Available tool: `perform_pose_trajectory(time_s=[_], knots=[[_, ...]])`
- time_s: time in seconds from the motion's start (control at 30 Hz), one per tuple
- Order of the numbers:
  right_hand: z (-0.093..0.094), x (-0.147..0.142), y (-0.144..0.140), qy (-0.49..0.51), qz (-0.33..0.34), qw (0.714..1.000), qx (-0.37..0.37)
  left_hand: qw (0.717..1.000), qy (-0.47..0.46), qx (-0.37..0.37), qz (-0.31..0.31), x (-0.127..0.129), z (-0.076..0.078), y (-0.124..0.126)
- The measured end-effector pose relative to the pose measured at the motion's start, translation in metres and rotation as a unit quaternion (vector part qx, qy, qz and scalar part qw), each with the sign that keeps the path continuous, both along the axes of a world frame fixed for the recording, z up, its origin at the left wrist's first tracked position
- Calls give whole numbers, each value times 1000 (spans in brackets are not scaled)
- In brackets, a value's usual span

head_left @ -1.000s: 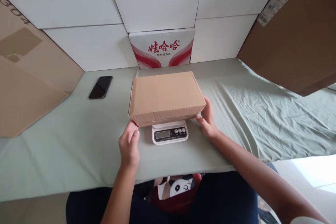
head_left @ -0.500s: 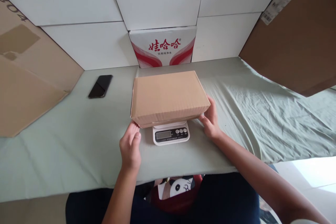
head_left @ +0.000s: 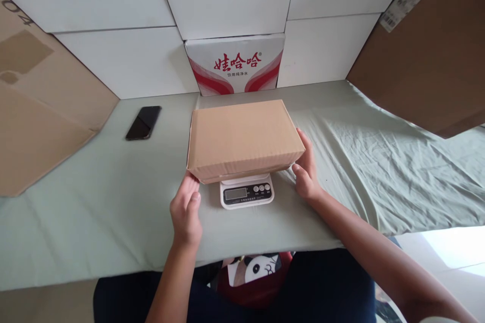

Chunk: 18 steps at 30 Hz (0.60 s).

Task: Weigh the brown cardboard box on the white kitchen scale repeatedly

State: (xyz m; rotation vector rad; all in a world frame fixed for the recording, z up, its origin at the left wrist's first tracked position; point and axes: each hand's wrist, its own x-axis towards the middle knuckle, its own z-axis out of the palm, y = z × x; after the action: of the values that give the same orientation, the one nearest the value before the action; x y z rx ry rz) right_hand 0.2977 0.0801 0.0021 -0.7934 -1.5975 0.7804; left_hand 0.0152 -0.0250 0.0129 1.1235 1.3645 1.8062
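A closed brown cardboard box (head_left: 242, 139) sits on a small white digital kitchen scale (head_left: 246, 194) in the middle of the green-covered table (head_left: 94, 212). My left hand (head_left: 185, 212) touches the box's near left corner with its fingertips. My right hand (head_left: 306, 169) rests against the box's right side near the bottom edge. The scale's display and buttons show below the box; the reading is too small to make out.
A black phone (head_left: 144, 122) lies at the back left. A white carton with red print (head_left: 235, 64) stands behind the box among white panels. Large brown cardboard sheets lean at the left (head_left: 41, 111) and right (head_left: 428, 55). The cloth is wrinkled on the right.
The box has shifted slightly on the scale and my right hand has slid a little farther along its right side. My left hand stays at the near left corner.
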Motion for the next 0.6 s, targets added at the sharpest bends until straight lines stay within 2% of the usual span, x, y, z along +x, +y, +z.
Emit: perform_pose_trajectory(time_s=[0.13, 0.27, 0.37, 0.43, 0.5, 0.6], knots=[[-1, -1, -1, 2, 31, 999, -11, 1000, 1, -10, -25, 0, -1, 0], [-1, -2, -5, 16, 33, 999, -29, 999, 7, -8, -45, -2, -1, -1], [12, -4, 1, 28, 22, 999, -29, 998, 5, -12, -66, -6, 7, 6], [29, -8, 14, 22, 8, 1000, -9, 996, 6, -15, -87, -12, 18, 22], [46, -15, 36, 15, -4, 1000, 20, 994, 14, -7, -105, -19, 29, 50], [55, -31, 76, 29, -10, 999, 36, 992, 46, 11, -120, -27, 34, 101]])
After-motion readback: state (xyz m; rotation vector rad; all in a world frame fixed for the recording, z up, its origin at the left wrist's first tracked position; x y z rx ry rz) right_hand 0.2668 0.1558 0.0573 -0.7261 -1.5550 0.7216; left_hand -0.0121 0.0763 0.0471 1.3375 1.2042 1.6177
